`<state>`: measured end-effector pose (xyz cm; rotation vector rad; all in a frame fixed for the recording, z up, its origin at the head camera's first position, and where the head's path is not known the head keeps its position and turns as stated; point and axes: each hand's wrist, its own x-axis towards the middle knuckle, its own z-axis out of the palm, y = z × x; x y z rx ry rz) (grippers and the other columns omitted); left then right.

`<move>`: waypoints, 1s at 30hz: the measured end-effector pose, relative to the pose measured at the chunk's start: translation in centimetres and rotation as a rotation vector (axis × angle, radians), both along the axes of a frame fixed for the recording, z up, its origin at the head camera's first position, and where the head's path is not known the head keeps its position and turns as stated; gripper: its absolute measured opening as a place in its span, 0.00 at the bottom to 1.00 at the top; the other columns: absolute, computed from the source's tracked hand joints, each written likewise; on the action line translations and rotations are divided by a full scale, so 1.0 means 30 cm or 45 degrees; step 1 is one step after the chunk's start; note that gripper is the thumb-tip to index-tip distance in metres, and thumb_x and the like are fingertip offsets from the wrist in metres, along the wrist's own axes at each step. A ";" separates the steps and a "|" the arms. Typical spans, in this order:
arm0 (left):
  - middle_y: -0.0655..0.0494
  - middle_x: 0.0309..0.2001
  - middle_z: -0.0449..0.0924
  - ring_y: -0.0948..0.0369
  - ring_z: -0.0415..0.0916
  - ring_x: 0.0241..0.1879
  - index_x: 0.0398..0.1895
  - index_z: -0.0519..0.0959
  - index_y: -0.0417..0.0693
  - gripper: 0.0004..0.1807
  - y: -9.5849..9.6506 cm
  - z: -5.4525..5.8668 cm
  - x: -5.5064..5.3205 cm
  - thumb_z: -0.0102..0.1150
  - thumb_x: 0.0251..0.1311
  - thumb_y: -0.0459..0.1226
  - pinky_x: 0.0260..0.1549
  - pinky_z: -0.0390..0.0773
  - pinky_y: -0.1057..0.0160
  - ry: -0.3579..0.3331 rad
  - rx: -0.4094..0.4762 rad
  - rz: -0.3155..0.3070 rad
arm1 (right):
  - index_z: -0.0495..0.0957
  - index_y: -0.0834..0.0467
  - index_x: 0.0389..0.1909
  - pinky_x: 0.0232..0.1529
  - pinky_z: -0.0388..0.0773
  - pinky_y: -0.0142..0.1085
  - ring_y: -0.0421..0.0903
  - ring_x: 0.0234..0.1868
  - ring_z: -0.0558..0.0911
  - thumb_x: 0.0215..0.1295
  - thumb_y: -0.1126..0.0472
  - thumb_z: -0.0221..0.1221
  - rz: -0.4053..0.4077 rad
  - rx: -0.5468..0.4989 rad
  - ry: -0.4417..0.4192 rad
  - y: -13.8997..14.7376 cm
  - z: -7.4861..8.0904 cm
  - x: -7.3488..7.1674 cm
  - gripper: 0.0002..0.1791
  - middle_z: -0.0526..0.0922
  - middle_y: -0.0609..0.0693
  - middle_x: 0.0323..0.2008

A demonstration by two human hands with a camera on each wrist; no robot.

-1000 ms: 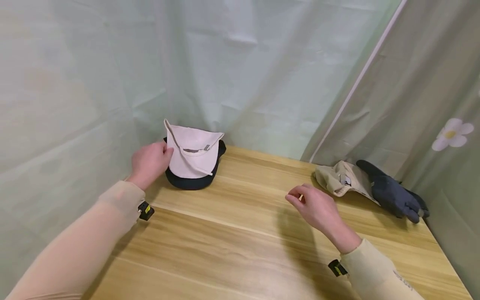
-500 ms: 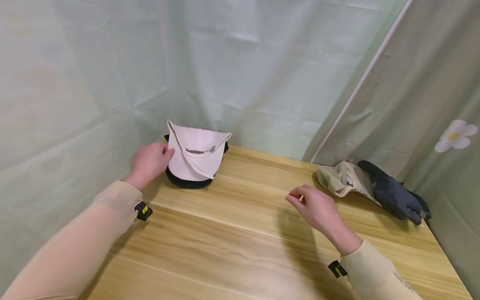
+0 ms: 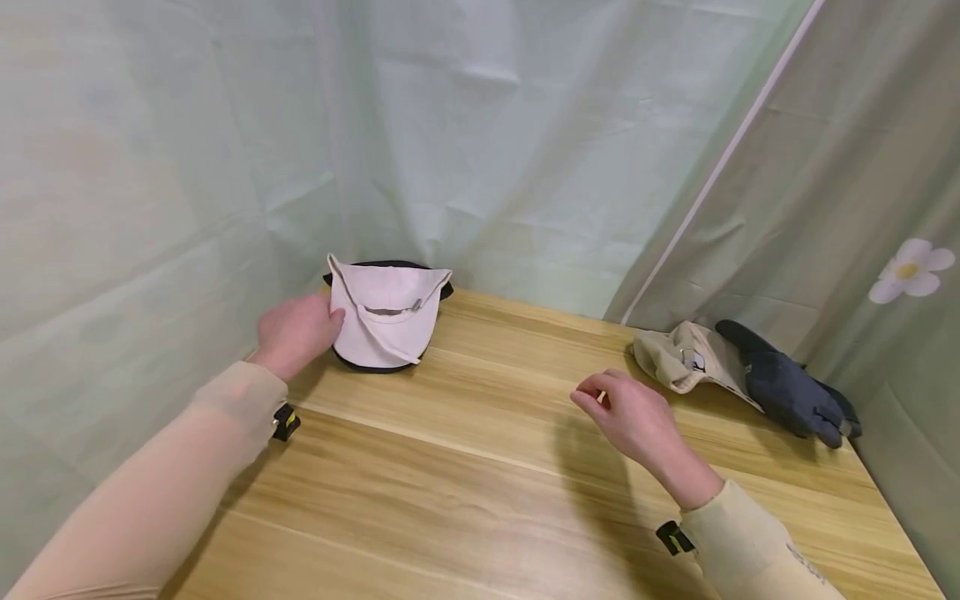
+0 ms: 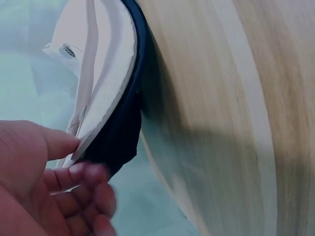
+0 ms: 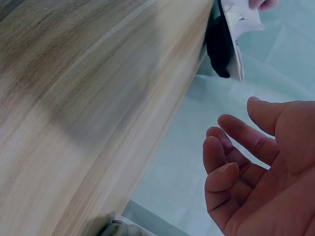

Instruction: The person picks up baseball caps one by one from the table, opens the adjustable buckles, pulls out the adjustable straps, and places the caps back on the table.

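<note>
The left hand [image 3: 295, 335] pinches the white baseball cap [image 3: 384, 333] over a dark cap [image 4: 120, 130]. Right of the white baseball cap, the right hand [image 3: 632, 414] hovers, fingers relaxed.

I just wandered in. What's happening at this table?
A person's left hand pinches the edge of a pale cap, with a dark one behind it, near the back of the table. Their right hand holds nothing, fingers loosely curled. Farther right lie a beige cap and a dark fabric item.
</note>
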<state>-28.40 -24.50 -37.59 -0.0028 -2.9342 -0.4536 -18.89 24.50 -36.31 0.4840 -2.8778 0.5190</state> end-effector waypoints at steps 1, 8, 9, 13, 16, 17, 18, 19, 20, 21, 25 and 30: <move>0.34 0.39 0.83 0.34 0.83 0.40 0.43 0.78 0.41 0.19 0.000 -0.002 -0.001 0.47 0.83 0.48 0.28 0.78 0.35 -0.010 -0.003 -0.008 | 0.91 0.48 0.43 0.34 0.78 0.43 0.39 0.35 0.80 0.80 0.49 0.67 0.000 -0.001 0.001 0.000 0.000 0.001 0.08 0.85 0.42 0.40; 0.26 0.54 0.81 0.26 0.80 0.55 0.62 0.74 0.33 0.21 -0.011 0.002 -0.011 0.47 0.85 0.44 0.46 0.78 0.26 -0.062 0.053 -0.060 | 0.91 0.48 0.42 0.35 0.79 0.43 0.39 0.35 0.81 0.79 0.50 0.68 -0.001 -0.010 0.012 -0.001 -0.003 0.009 0.08 0.86 0.42 0.41; 0.26 0.54 0.81 0.26 0.80 0.54 0.62 0.74 0.33 0.21 -0.012 0.005 -0.012 0.48 0.85 0.43 0.45 0.78 0.26 -0.059 0.057 -0.061 | 0.91 0.48 0.42 0.34 0.79 0.43 0.39 0.35 0.81 0.79 0.50 0.68 -0.003 -0.009 0.015 0.000 -0.004 0.010 0.08 0.86 0.42 0.40; 0.29 0.47 0.83 0.29 0.82 0.48 0.56 0.77 0.31 0.20 -0.018 0.014 -0.014 0.51 0.84 0.43 0.41 0.79 0.29 -0.036 0.030 -0.069 | 0.91 0.48 0.42 0.34 0.78 0.43 0.39 0.34 0.81 0.78 0.49 0.68 -0.013 -0.003 0.018 0.001 -0.007 0.013 0.08 0.85 0.41 0.38; 0.29 0.45 0.83 0.29 0.83 0.47 0.53 0.78 0.31 0.19 -0.021 0.018 -0.014 0.53 0.83 0.43 0.40 0.79 0.30 -0.018 0.005 -0.077 | 0.91 0.48 0.42 0.34 0.78 0.43 0.38 0.34 0.81 0.79 0.50 0.68 -0.013 -0.002 0.018 0.002 -0.008 0.012 0.08 0.85 0.41 0.38; 0.29 0.45 0.83 0.29 0.83 0.47 0.53 0.78 0.31 0.19 -0.022 0.019 -0.015 0.53 0.82 0.43 0.39 0.79 0.30 -0.014 -0.003 -0.080 | 0.91 0.48 0.43 0.35 0.79 0.43 0.39 0.34 0.81 0.78 0.50 0.68 -0.011 0.000 0.018 0.003 -0.008 0.011 0.08 0.84 0.41 0.38; 0.29 0.44 0.83 0.28 0.83 0.47 0.53 0.78 0.31 0.19 -0.022 0.019 -0.016 0.54 0.82 0.42 0.40 0.79 0.30 -0.010 -0.009 -0.083 | 0.91 0.49 0.43 0.35 0.79 0.44 0.39 0.35 0.81 0.79 0.50 0.68 -0.010 0.002 0.018 0.003 -0.008 0.010 0.08 0.84 0.41 0.38; 0.29 0.44 0.83 0.28 0.82 0.47 0.53 0.77 0.31 0.18 -0.024 0.019 -0.017 0.54 0.82 0.42 0.40 0.79 0.30 -0.007 -0.015 -0.085 | 0.91 0.50 0.44 0.35 0.79 0.44 0.40 0.35 0.82 0.79 0.50 0.68 -0.009 0.007 0.017 0.004 -0.009 0.009 0.08 0.85 0.41 0.38; 0.29 0.45 0.83 0.28 0.82 0.47 0.53 0.77 0.31 0.18 -0.023 0.020 -0.017 0.55 0.82 0.42 0.40 0.79 0.30 -0.006 -0.018 -0.086 | 0.91 0.51 0.46 0.36 0.80 0.45 0.41 0.36 0.83 0.79 0.50 0.68 -0.003 0.013 0.017 0.004 -0.008 0.008 0.09 0.85 0.42 0.38; 0.29 0.45 0.83 0.28 0.82 0.48 0.53 0.77 0.31 0.18 -0.023 0.021 -0.018 0.55 0.81 0.41 0.41 0.79 0.30 -0.006 -0.017 -0.086 | 0.91 0.52 0.48 0.37 0.81 0.46 0.43 0.38 0.84 0.79 0.50 0.68 -0.003 0.023 0.017 0.005 -0.008 0.008 0.10 0.85 0.43 0.39; 0.27 0.48 0.82 0.27 0.81 0.50 0.58 0.75 0.30 0.19 -0.020 0.026 -0.023 0.54 0.81 0.41 0.42 0.79 0.29 -0.017 -0.011 -0.088 | 0.88 0.57 0.59 0.42 0.84 0.52 0.51 0.45 0.87 0.79 0.49 0.68 -0.003 0.080 0.030 0.006 -0.010 0.011 0.19 0.88 0.49 0.46; 0.26 0.50 0.81 0.28 0.81 0.49 0.62 0.73 0.29 0.22 -0.018 0.030 -0.022 0.53 0.80 0.41 0.41 0.79 0.29 -0.010 -0.001 -0.078 | 0.81 0.60 0.70 0.49 0.84 0.60 0.61 0.56 0.86 0.79 0.48 0.68 -0.003 0.122 0.084 0.008 -0.012 0.022 0.28 0.86 0.59 0.60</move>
